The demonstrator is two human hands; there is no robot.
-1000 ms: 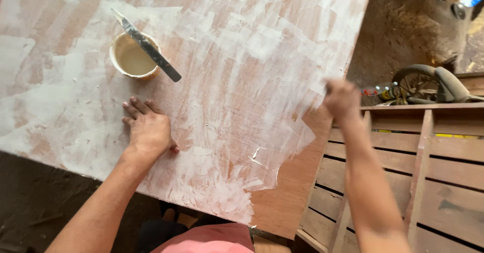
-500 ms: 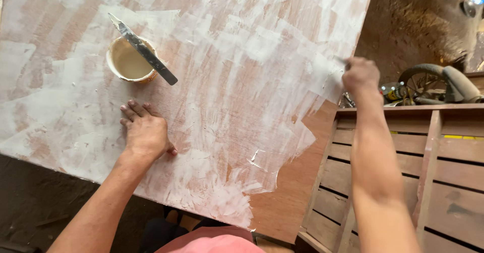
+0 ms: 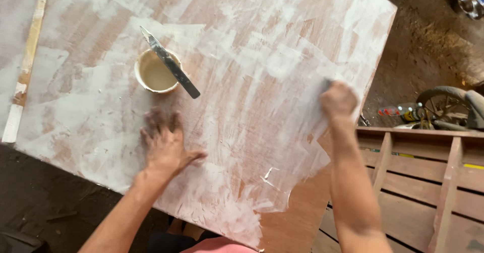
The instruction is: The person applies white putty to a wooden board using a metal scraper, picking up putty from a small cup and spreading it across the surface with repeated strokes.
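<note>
A large wooden board [image 3: 252, 81] fills most of the view, its reddish-brown face streaked with a rough, patchy coat of white filler. Its right-hand corner points toward 2 o'clock; the near edge runs from 9 o'clock down to 6 o'clock, where a strip of bare wood shows.

The left hand [image 3: 165, 144] lies flat on the board, fingers spread toward 12 o'clock, palm down, holding nothing. Open coated surface lies all round it.

The right hand [image 3: 339, 100] is closed into a fist near the board's right edge, at 3 o'clock from the left hand. A small pale edge shows beside the knuckles; what it grips cannot be told.

At 12 o'clock from the left hand stands a round cup [image 3: 156, 72] of cream-coloured paste. A flat metal putty knife [image 3: 170, 63] rests across its rim, blade tip toward 11 o'clock.

A narrow wooden stick [image 3: 25, 64], smeared white, lies along the far left edge. A slatted wooden crate [image 3: 423, 182] stands just beside the board at 4 o'clock.
</note>
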